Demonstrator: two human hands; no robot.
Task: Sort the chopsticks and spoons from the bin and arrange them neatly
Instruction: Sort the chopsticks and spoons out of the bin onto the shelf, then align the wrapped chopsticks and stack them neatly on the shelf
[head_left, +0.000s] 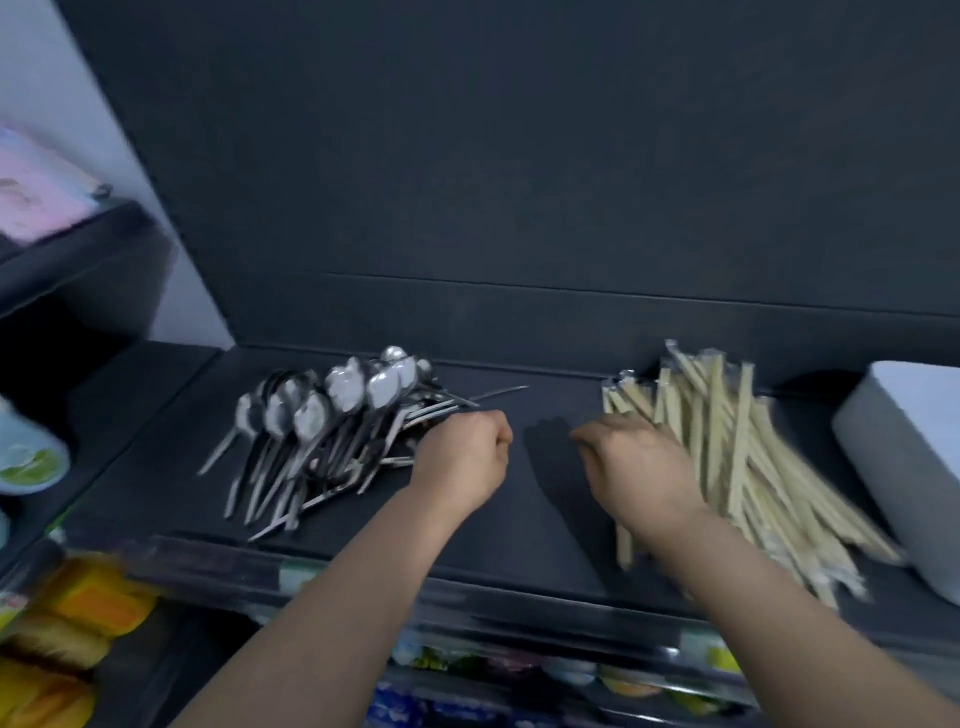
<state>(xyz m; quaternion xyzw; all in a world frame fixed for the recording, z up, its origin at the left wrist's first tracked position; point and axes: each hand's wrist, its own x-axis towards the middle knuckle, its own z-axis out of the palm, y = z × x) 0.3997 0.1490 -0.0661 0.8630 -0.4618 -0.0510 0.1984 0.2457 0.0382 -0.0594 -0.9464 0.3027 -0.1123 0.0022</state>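
left hand (462, 452) curled beside spoons (332, 415); right hand (634, 462) curled against chopsticks (737, 431); grips unclear

Blur smears the chopsticks (753, 467); the white bin (906, 457) is cropped.

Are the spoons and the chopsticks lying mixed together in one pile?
No, the spoons form a pile on the left and the chopsticks a separate pile on the right.

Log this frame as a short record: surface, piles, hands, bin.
surface: dark shelf
spoons: loose metal pile on the left, bowls toward the wall
chopsticks: pale wrapped pile on the right
left hand: curled at the spoon handles; grip unclear
right hand: on the chopstick pile's left edge; blurred, grip unclear
white bin: far right, beside the chopsticks
sorting: the two kinds lie apart
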